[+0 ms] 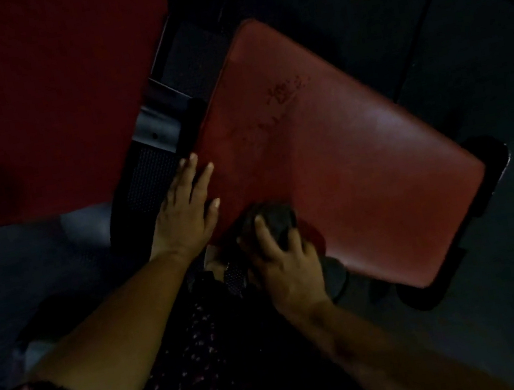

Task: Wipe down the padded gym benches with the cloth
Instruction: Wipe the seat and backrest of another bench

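The right hand (286, 268) is clenched around a bunched dark cloth (274, 217), pressing it onto the near corner of the red seat pad (345, 163). Just to its left, the left hand (184, 214) lies released, fingers straight and flat on the pad's edge, apparently steadying it.

Beyond both hands, most of the pad stretches away uncovered. A cluster of dark marks (286, 91) shows far ahead of the cloth, so that part looks not yet wiped. The light is too dim to tell whether the surface nearer the cloth has been cleaned.

Judging from this, work on this pad is at an early or middle stage, with the far half left to do. The larger red pad (28, 97), well off to the left of the left hand past a metal bracket (155, 123), shows nothing either way and probably also remains.
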Available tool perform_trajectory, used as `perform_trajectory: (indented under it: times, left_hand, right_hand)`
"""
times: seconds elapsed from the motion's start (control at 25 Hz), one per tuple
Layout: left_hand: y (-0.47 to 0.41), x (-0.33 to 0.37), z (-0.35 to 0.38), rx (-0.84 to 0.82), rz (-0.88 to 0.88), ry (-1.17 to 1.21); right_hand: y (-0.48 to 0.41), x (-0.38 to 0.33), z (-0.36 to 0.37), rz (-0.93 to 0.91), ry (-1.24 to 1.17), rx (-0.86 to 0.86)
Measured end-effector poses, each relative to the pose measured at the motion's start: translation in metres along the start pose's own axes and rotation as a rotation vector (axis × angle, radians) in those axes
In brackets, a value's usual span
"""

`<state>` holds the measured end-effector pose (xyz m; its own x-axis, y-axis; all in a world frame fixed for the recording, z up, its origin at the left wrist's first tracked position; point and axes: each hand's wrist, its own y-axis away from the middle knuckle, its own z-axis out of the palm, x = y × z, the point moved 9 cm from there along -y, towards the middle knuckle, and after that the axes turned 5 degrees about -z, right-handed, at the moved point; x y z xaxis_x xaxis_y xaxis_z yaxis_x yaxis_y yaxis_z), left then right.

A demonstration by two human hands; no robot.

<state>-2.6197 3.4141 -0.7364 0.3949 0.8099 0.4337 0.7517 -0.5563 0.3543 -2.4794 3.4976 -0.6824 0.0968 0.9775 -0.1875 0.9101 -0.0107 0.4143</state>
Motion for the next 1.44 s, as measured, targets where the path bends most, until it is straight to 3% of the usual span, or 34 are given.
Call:
perform_trajectory:
  times: [0.12,0.24,0.44,0.56,0.64,0.8,0.96,1.08,1.16,1.24,1.32,1.44]
  left_hand:
    - [0.017,-0.015,0.005,-0.045,-0.010,-0.005]
    - [0.033,-0.022,0.007,-0.078,-0.019,-0.025]
    - [0.039,-0.028,0.014,-0.217,-0.109,0.107]
    - [0.036,-0.029,0.011,-0.273,-0.123,0.164]
    - [0.037,-0.033,0.007,-0.300,-0.121,0.147]
    - [0.037,-0.038,0.003,-0.324,-0.040,0.098]
    - [0.034,-0.040,0.003,-0.332,-0.015,0.039]
    - [0.035,-0.047,0.009,-0.329,-0.006,-0.058]
    - [0.030,-0.048,0.001,-0.190,0.090,-0.182]
    - [0.023,-0.050,-0.008,-0.133,0.198,-0.279]
    - [0.009,-0.052,-0.017,-0.102,0.321,-0.356]
    - [-0.033,-0.041,-0.038,0.027,0.328,-0.272]
  right_hand:
    - [0.004,-0.018,0.006,-0.150,-0.005,-0.038]
    - [-0.032,0.023,-0.024,-0.226,0.105,0.030]
    - [-0.117,0.166,-0.092,0.168,0.075,0.086]
    - [-0.149,0.199,-0.117,0.394,-0.010,0.072]
    - [-0.152,0.184,-0.118,0.435,-0.026,0.114]
    - [-0.110,0.095,-0.076,0.170,0.131,0.092]
    - [-0.044,-0.002,-0.022,-0.159,0.106,-0.001]
    - [-0.052,-0.022,-0.024,-0.359,0.186,0.010]
    - [-0.077,-0.009,-0.037,-0.430,0.284,-0.040]
    - [-0.113,0.036,-0.059,-0.294,0.292,-0.111]
    - [-0.151,0.098,-0.100,-0.037,0.220,-0.042]
    - [-0.176,0.150,-0.126,0.195,0.199,-0.041]
